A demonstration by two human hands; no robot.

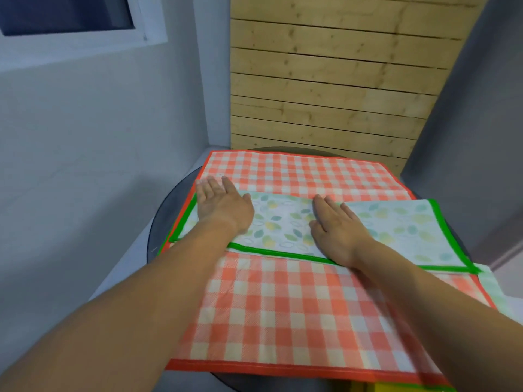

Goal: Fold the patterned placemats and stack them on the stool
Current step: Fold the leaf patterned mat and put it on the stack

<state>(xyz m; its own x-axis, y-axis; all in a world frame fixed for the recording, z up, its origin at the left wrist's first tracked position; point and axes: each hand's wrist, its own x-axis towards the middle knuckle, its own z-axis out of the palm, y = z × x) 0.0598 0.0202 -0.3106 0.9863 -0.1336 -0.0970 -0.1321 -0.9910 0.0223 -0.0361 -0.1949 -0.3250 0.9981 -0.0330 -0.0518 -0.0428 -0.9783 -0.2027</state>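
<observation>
Leaf-patterned placemat (pixel 285 222) with a green border lies folded into a long strip across the middle of a red checked placemat (pixel 283 301), which is spread flat over a round dark table (pixel 162 216). The left hand (pixel 223 205) presses palm-down on the strip's left end, its fingers (pixel 208 186) straight and together, reaching onto the checked cloth. The right hand (pixel 336 224) lies flat near the strip's middle, fingers straight, gripping nothing. A pale patterned edge (pixel 492 287) shows from under the checked placemat at the right. A wooden slat wall (pixel 325 80) stands on the far side.
</observation>
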